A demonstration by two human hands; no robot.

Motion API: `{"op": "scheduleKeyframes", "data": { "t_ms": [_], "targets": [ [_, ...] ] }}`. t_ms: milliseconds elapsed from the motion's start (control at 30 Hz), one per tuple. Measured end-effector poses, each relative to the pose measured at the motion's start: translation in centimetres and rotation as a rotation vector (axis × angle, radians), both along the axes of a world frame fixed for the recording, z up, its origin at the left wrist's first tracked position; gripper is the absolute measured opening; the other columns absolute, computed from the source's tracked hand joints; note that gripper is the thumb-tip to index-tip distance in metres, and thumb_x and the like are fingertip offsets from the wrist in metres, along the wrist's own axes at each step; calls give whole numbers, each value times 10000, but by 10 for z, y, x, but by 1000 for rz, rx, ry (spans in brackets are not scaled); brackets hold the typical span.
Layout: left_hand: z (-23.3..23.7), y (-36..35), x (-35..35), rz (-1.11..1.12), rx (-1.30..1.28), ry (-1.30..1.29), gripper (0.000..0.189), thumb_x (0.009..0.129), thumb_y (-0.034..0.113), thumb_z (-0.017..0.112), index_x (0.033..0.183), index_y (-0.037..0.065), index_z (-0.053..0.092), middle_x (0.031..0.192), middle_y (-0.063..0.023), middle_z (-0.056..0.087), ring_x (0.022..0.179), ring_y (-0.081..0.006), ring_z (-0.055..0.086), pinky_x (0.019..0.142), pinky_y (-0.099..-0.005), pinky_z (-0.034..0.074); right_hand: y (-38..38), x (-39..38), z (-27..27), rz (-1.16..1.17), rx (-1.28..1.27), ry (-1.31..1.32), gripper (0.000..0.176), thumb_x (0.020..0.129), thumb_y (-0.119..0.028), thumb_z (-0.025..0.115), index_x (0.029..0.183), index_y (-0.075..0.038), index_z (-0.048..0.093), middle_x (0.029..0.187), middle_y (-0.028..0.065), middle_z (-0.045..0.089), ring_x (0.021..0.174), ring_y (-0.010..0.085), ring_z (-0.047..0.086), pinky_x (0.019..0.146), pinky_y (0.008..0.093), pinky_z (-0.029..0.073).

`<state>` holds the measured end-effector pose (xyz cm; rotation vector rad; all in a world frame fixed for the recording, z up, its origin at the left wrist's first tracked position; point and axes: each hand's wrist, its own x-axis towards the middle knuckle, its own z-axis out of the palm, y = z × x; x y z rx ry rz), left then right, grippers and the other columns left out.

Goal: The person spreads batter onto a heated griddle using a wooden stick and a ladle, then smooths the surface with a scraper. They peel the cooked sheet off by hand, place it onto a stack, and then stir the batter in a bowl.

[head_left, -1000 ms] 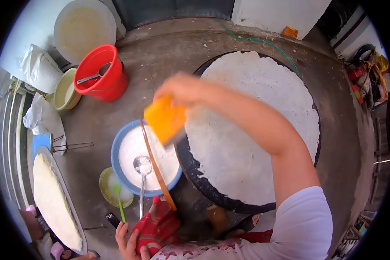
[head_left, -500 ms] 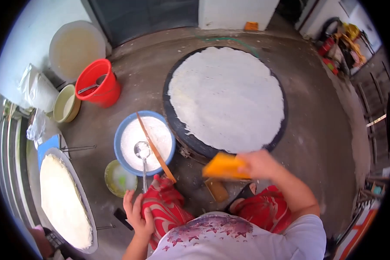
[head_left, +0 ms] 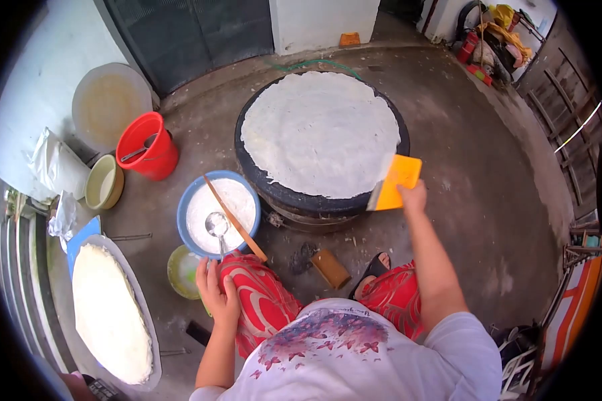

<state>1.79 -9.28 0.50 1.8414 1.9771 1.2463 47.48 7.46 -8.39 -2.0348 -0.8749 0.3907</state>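
Note:
My right hand (head_left: 413,197) is closed on a yellow scraper (head_left: 405,172), whose pale edge is at the near-right rim of a round black griddle (head_left: 294,194). A wide, thin white sheet of batter (head_left: 318,130) covers most of the griddle top. My left hand (head_left: 221,297) lies by my left knee, holding nothing, with its fingers somewhat apart. Just beyond it stands a blue basin (head_left: 182,215) of white batter or flour. A metal ladle (head_left: 216,224) rests inside, and a long wooden strip (head_left: 237,224) lies across the basin.
A green bowl (head_left: 176,274) sits beside the basin. On the left, a stack of pale flat sheets (head_left: 110,314) lies on a round board. A red bucket (head_left: 157,157) and a beige tub (head_left: 114,187) stand further back. A brown block (head_left: 331,269) is near my foot.
My right hand has carried the scraper from the griddle's near side, rightward and away from me, to its right rim. My left hand stays by my knee. The view has shifted somewhat.

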Motion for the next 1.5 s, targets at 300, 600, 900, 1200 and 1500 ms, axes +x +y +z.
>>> {"op": "scheduleKeyframes", "data": {
  "t_ms": [300,600,900,1200,1500],
  "targets": [
    [53,57,28,-183,115,128,499,719,40,600,1185,-5,429,1225,-191,417,1112,-344,424,913,-373,362,-107,-169,87,1092,-249,-172,379,690,-237,644,1009,-100,491,859,151,608,833,331,580,698,421,454],
    [24,171,121,-647,66,497,529,629,132,676,1116,40,489,1122,-111,500,1014,-287,471,824,-369,414,-79,-151,91,1393,-432,-597,245,670,-189,617,885,-84,567,800,122,618,776,282,607,645,393,475],
    [-64,214,147,-609,36,921,285,627,97,587,909,66,563,1012,-54,532,957,-237,484,745,-343,435,-75,-161,86,1440,-367,-621,242,649,-145,624,875,-76,570,724,103,621,701,272,619,597,384,482],
    [-18,269,162,-445,42,418,72,692,59,511,720,43,576,746,-146,567,761,-330,548,639,-407,460,-82,-162,92,1458,-341,-616,140,722,-131,559,849,-79,593,743,82,640,701,235,634,583,353,489],
    [42,238,166,-469,360,415,106,698,32,563,798,21,530,807,-137,566,793,-311,546,673,-380,463,-84,-161,93,1403,-292,-579,162,726,-109,536,877,-71,582,721,100,630,690,258,628,579,369,487]
  ]
}}
